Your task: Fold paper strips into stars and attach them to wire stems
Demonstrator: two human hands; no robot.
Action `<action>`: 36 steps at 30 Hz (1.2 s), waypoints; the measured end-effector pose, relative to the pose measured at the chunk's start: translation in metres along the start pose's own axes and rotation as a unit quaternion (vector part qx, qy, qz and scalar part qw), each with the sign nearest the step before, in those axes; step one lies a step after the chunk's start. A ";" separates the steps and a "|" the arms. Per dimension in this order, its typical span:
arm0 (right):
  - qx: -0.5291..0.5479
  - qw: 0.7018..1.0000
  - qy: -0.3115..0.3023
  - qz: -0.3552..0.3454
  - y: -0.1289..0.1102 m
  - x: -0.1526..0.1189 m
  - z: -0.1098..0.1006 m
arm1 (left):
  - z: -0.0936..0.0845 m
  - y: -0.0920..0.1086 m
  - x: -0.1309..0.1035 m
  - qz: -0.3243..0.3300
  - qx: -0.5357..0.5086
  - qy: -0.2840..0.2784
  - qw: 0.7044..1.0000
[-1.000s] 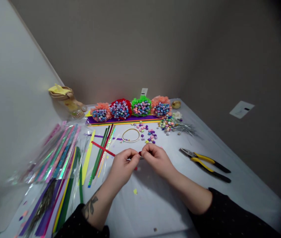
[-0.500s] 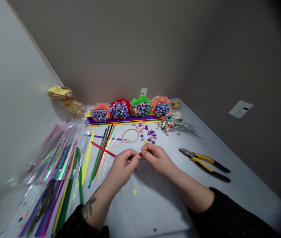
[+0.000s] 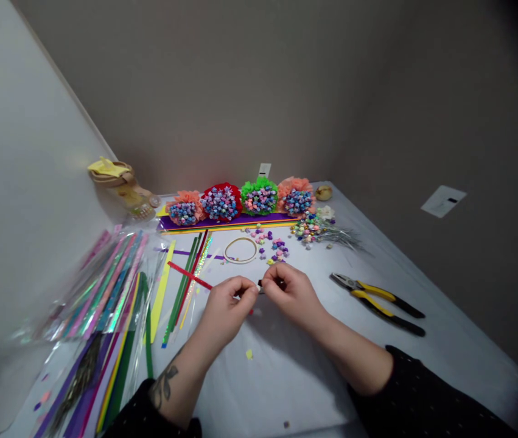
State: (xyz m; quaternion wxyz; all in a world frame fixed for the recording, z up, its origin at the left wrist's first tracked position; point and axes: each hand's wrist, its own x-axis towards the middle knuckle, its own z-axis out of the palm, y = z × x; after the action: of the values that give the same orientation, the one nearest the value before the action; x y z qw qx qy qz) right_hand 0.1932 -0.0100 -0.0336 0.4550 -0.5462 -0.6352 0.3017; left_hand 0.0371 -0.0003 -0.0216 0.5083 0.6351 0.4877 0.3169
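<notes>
Above the middle of the table, my left hand (image 3: pixel 230 307) and my right hand (image 3: pixel 290 295) meet almost fingertip to fingertip. Both are closed in a pinch. A red paper strip (image 3: pixel 190 275) runs out leftward from behind my left hand, and its folded end appears to lie between the fingertips. Only a small dark and pale bit shows in the gap there. Just beyond my hands lies a bangle-like ring (image 3: pixel 240 261), with small folded paper stars (image 3: pixel 279 248) to its right.
Pliers with yellow and black handles (image 3: pixel 377 302) lie at right. Green strips (image 3: pixel 181 295) and plastic-bagged strips (image 3: pixel 103 286) cover the left side. A row of star-filled crepe flowers (image 3: pixel 222 202) stands at the back, near wire stems (image 3: pixel 343 236).
My right hand has turned slightly at the fingertips, and the red bit between the hands now shows dark and pale. The left hand stays nearly in place.
</notes>
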 end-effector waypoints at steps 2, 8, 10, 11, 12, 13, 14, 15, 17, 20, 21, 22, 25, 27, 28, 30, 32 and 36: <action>-0.032 0.998 0.021 -0.047 0.000 -0.002 0.001 | 0.000 0.000 0.000 0.000 -0.008 -0.001 1.000; -0.081 0.987 0.060 -0.129 -0.001 -0.005 0.002 | 0.000 -0.001 -0.001 0.014 0.010 0.009 1.000; -0.097 0.981 0.060 -0.154 -0.001 -0.006 0.002 | 0.000 -0.001 -0.002 0.012 0.006 0.012 1.000; -0.107 0.978 0.057 -0.168 -0.001 -0.007 0.002 | -0.001 0.000 -0.002 0.010 0.001 0.016 1.000; -0.117 0.975 0.053 -0.183 -0.001 -0.008 0.002 | -0.001 0.002 -0.002 0.008 -0.004 0.019 1.000; -0.127 0.970 0.048 -0.200 0.000 -0.008 0.002 | -0.002 0.003 -0.002 0.006 -0.009 0.023 1.000; -0.137 0.966 0.044 -0.216 0.001 -0.009 0.002 | -0.002 0.004 -0.002 0.005 -0.013 0.027 1.000; -0.150 0.960 0.042 -0.232 0.001 -0.010 0.002 | -0.003 0.006 -0.003 0.005 -0.016 0.030 0.999; -0.179 0.948 0.045 -0.260 0.003 -0.010 0.002 | -0.004 0.008 -0.003 0.008 -0.016 0.038 0.999; -0.222 0.930 0.051 -0.288 0.004 -0.010 0.002 | -0.003 0.007 -0.003 0.019 -0.006 0.049 0.999; -0.232 0.926 0.051 -0.294 0.005 -0.010 0.002 | -0.003 0.007 -0.003 0.021 -0.001 0.052 0.998; -0.241 0.922 0.049 -0.299 0.005 -0.010 0.002 | -0.002 0.006 -0.003 0.022 0.003 0.056 0.998; -0.259 0.917 0.040 -0.300 0.007 -0.011 0.003 | -0.001 0.004 -0.002 0.019 0.014 0.068 0.997; -0.254 0.920 0.040 -0.296 0.006 -0.012 0.004 | 0.000 0.004 -0.002 0.015 0.013 0.069 0.997; -0.240 0.925 0.040 -0.290 0.005 -0.012 0.004 | 0.000 0.003 -0.002 0.015 0.010 0.068 0.998; -0.190 0.946 0.038 -0.261 0.002 -0.012 0.003 | 0.000 0.003 -0.002 0.014 0.003 0.066 0.998; -0.125 0.969 0.036 -0.208 -0.001 -0.010 0.001 | 0.000 0.003 -0.003 0.007 0.000 0.062 0.998; -0.030 0.995 0.013 -0.089 -0.007 -0.004 -0.005 | -0.002 0.003 -0.003 0.007 0.004 0.044 0.999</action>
State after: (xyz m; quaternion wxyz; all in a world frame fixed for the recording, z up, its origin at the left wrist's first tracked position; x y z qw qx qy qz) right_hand 0.1949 -0.0158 -0.0266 0.4714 -0.5050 -0.6843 0.2333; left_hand 0.0354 -0.0031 -0.0181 0.4813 0.6258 0.5069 0.3460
